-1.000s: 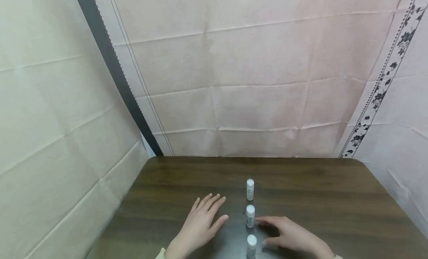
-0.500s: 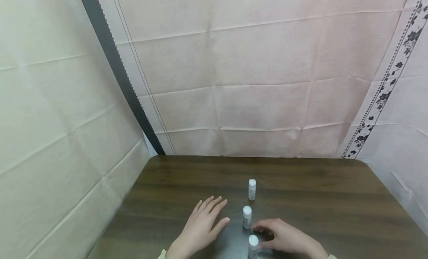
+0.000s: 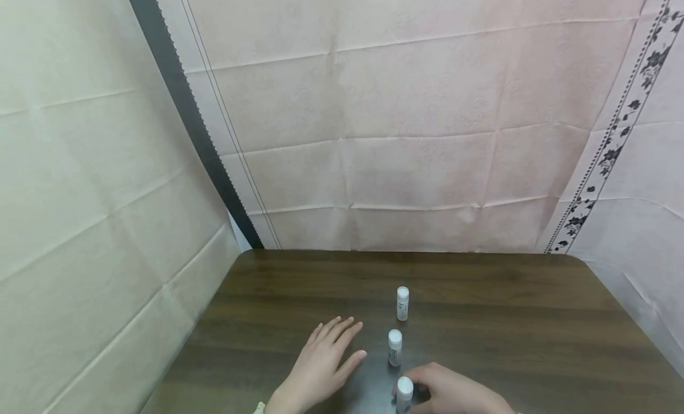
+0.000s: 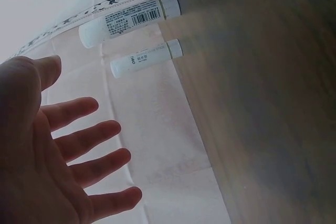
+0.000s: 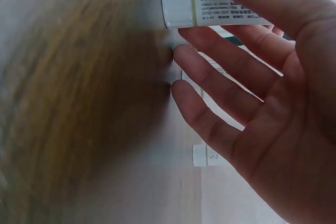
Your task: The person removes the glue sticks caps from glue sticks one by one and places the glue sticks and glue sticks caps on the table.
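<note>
Three small white-capped glue sticks stand upright on the wooden table: a far one [image 3: 402,304], a middle one [image 3: 395,345] and a near one [image 3: 404,389]. My right hand [image 3: 451,391] curls round the near glue stick, with a fingertip behind it and the thumb on its right side. In the right wrist view that stick [image 5: 181,6] lies between thumb and fingers, its barcode label partly covered. My left hand [image 3: 320,360] is spread to the left of the sticks and holds nothing. In the left wrist view its fingers [image 4: 86,140] are apart from both visible sticks.
The dark wooden table [image 3: 507,295] ends at rounded far corners. Creased pale cloth [image 3: 417,129] hangs behind it, with more pale cloth at the left [image 3: 96,224] and right. A dark strip and a flower-patterned band run down the cloth.
My right hand has moved from the middle glue stick toward me, round the near one. The middle stick shifted slightly left earlier in the span. The left hand has hardly moved.
</note>
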`<action>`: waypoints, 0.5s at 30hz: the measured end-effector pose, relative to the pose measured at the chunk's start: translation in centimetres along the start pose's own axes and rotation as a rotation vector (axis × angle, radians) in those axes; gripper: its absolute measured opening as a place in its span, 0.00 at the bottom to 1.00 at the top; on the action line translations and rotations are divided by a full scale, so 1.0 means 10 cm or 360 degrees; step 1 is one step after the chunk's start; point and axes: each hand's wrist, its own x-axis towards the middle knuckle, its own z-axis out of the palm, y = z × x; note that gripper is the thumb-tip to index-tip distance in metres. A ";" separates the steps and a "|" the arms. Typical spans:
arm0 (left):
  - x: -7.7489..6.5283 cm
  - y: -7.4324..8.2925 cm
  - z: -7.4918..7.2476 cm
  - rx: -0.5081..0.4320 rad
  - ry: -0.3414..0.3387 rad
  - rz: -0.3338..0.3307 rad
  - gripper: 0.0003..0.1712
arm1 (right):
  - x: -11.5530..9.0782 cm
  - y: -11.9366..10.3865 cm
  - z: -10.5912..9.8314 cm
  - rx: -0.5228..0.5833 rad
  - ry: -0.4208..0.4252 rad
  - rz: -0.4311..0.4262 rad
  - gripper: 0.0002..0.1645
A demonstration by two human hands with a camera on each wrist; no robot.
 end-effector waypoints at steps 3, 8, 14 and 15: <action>-0.01 -0.01 0.00 0.0009 0.0005 0.0000 0.36 | 0.01 0.00 0.02 0.0064 -0.0011 -0.0007 0.10; 0.00 -0.01 -0.02 0.0004 -0.0030 -0.0037 0.37 | 0.02 0.00 0.04 0.0085 -0.0007 -0.0018 0.11; 0.00 -0.02 -0.04 0.0002 -0.0043 -0.0049 0.38 | 0.03 -0.08 -0.04 -0.0103 0.0070 -0.0033 0.11; 0.00 -0.02 -0.04 0.0003 -0.0044 -0.0047 0.38 | 0.03 -0.11 -0.07 -0.0165 0.0092 -0.0048 0.10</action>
